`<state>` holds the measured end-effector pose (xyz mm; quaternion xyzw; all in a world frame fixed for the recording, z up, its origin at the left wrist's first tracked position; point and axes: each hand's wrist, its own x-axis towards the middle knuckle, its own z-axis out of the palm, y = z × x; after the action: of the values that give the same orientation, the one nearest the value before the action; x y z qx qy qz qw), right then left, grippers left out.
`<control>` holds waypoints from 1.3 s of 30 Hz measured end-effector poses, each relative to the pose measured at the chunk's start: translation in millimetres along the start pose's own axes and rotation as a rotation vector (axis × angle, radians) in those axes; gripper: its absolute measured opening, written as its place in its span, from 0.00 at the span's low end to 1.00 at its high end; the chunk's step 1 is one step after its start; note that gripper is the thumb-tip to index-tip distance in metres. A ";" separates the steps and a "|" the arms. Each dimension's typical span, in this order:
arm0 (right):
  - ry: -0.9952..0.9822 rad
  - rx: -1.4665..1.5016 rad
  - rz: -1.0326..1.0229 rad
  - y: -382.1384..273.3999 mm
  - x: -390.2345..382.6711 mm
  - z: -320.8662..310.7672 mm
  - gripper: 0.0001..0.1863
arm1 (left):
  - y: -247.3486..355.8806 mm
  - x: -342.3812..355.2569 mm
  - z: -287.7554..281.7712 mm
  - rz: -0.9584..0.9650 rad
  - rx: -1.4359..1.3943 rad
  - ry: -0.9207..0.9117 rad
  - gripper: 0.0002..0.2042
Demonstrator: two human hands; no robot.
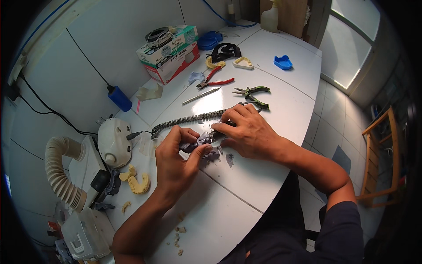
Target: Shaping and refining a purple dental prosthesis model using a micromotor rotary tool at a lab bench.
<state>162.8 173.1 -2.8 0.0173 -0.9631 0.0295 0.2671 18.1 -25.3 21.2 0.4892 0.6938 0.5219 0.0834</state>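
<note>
My left hand (176, 160) pinches a dark grey dental model (203, 140) between thumb and fingers. In my right hand (252, 130) is a dark rotary handpiece (217, 135), its tip against or very close to the model. From the handpiece side a coiled black cord (189, 119) runs left to a cream motor unit (115, 143). Grey scraps and a flat grey piece (230, 160) lie on the white tabletop (228, 189) under my hands. The handpiece is partly hidden by my right fingers.
Beyond my hands lie a metal knife (201, 96), red-handled cutters (215, 82) and green-black pliers (252, 94). Yellow dental casts (139, 184) and a ribbed suction hose (61, 171) are at left. Mask boxes (169, 57) stand behind; a blue tray (283, 62) is far right.
</note>
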 end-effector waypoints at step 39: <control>-0.018 -0.009 0.082 9.9 -14.6 -11.4 0.18 | -37.1 2.5 1.3 0.170 0.294 -0.267 0.18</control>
<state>180.7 184.0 -1.0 -0.0231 -0.9654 0.0359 0.2573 -4.3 -21.7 -8.3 0.6176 0.7015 0.3507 0.0582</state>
